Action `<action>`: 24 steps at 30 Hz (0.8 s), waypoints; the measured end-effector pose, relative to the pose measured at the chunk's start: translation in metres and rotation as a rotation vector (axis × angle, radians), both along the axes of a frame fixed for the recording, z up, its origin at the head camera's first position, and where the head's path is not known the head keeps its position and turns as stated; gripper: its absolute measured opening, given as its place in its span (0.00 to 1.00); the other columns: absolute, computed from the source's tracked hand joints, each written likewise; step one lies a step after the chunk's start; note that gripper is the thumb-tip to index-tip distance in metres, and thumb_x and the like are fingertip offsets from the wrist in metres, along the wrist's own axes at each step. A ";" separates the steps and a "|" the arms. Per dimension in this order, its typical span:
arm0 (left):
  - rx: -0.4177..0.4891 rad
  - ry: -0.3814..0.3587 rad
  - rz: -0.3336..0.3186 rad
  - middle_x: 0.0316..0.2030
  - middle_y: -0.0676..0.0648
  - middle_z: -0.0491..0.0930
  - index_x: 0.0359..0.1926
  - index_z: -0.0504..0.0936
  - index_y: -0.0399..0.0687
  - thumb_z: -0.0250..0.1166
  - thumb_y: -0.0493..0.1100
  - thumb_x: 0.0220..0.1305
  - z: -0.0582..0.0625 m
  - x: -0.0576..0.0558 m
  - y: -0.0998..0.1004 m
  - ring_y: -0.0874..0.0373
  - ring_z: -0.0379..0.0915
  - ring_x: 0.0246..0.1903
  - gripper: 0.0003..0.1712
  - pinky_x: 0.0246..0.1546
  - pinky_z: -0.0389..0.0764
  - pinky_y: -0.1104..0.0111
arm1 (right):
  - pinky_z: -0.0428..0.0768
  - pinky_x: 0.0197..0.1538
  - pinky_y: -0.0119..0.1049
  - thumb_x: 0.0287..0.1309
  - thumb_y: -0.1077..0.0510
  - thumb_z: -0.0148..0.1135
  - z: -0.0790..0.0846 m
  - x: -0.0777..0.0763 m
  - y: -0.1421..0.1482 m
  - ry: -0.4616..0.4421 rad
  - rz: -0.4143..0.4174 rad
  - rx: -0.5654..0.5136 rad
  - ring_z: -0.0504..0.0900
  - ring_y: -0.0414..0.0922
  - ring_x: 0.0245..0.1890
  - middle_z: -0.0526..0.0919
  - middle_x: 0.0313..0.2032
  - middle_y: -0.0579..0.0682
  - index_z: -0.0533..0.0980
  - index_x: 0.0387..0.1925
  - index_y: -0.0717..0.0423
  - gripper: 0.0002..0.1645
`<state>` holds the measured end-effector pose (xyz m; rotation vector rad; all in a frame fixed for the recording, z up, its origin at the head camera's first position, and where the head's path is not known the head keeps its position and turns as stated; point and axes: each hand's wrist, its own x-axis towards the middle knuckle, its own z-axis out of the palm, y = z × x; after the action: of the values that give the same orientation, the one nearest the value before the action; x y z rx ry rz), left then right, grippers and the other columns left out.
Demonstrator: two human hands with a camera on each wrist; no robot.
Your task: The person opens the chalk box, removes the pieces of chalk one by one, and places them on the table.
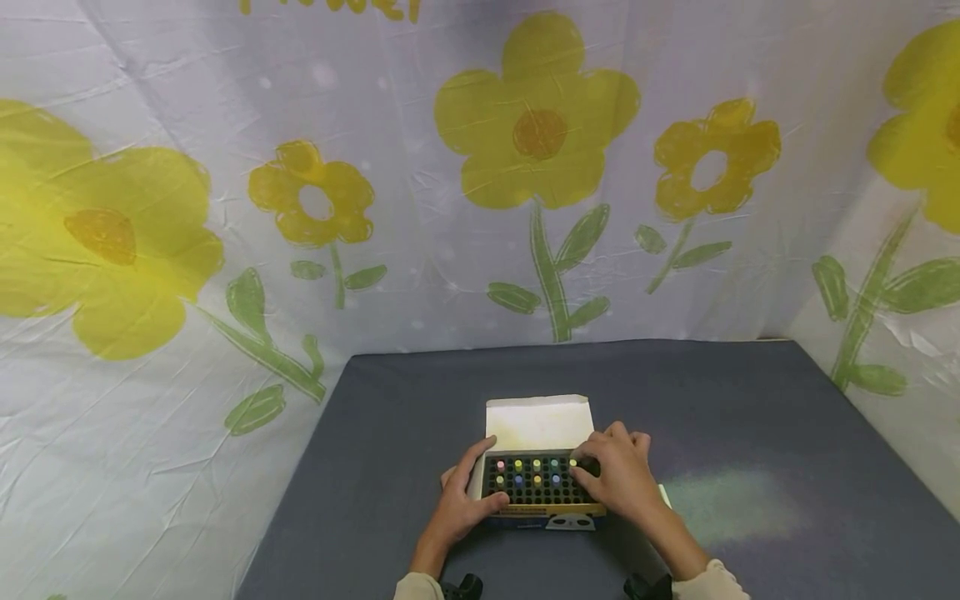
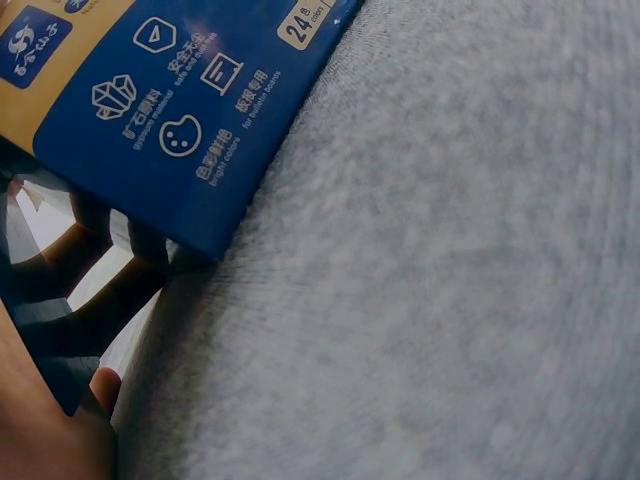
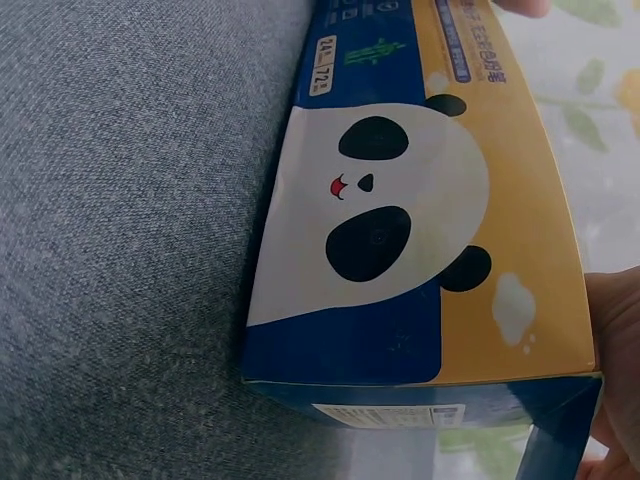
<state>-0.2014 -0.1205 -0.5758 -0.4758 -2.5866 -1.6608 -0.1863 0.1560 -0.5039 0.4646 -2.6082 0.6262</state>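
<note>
A chalk box [image 1: 566, 509] with its white lid [image 1: 538, 423] raised at the back sits on the table. Colored chalk sticks, among them a pink one [image 1: 500, 466] and a blue one [image 1: 556, 481], stand in two rows of a black holed insert [image 1: 547, 497]. My left hand [image 1: 459, 498] grips the box's left end, thumb at the front edge. With thumb and index finger, my right hand [image 1: 617, 468] pinches a yellow chalk stick [image 1: 573, 462] at the insert's right back. In the right wrist view a panda face [image 3: 400, 200] covers part of the box front.
The dark grey table [image 1: 405, 408] reaches back to a flower-printed cloth [image 1: 420, 275]. A pale strip [image 1: 664, 496] shows from behind my right forearm, mostly hidden. Black wrist cameras sit at both cuffs.
</note>
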 end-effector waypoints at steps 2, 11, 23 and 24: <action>0.001 -0.007 0.002 0.72 0.50 0.69 0.73 0.65 0.80 0.77 0.61 0.54 0.000 0.000 0.000 0.41 0.52 0.64 0.48 0.55 0.61 0.42 | 0.54 0.47 0.52 0.43 0.56 0.83 -0.001 0.000 0.000 0.000 0.005 -0.019 0.65 0.41 0.35 0.84 0.30 0.41 0.87 0.31 0.46 0.11; 0.019 -0.007 -0.013 0.73 0.51 0.68 0.73 0.65 0.80 0.76 0.59 0.54 0.001 0.001 -0.001 0.42 0.53 0.65 0.47 0.56 0.59 0.41 | 0.49 0.47 0.47 0.46 0.57 0.81 -0.003 0.000 0.001 -0.026 0.020 -0.133 0.64 0.39 0.35 0.85 0.32 0.42 0.87 0.35 0.47 0.12; 0.019 -0.017 -0.012 0.73 0.49 0.67 0.73 0.65 0.80 0.76 0.59 0.54 0.003 0.002 -0.001 0.41 0.52 0.66 0.47 0.56 0.60 0.40 | 0.45 0.46 0.45 0.51 0.60 0.78 -0.008 -0.002 0.005 0.046 0.148 -0.333 0.64 0.39 0.31 0.80 0.31 0.38 0.85 0.38 0.47 0.12; 0.019 -0.018 -0.013 0.73 0.49 0.67 0.73 0.65 0.80 0.76 0.58 0.54 0.003 0.002 0.000 0.41 0.52 0.66 0.47 0.56 0.59 0.40 | 0.46 0.47 0.45 0.51 0.61 0.78 -0.009 -0.003 0.005 0.058 0.153 -0.334 0.65 0.40 0.31 0.80 0.31 0.37 0.85 0.38 0.47 0.12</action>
<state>-0.1997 -0.1210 -0.5726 -0.4797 -2.5838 -1.6995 -0.1894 0.1613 -0.5125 0.5669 -2.3639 1.0602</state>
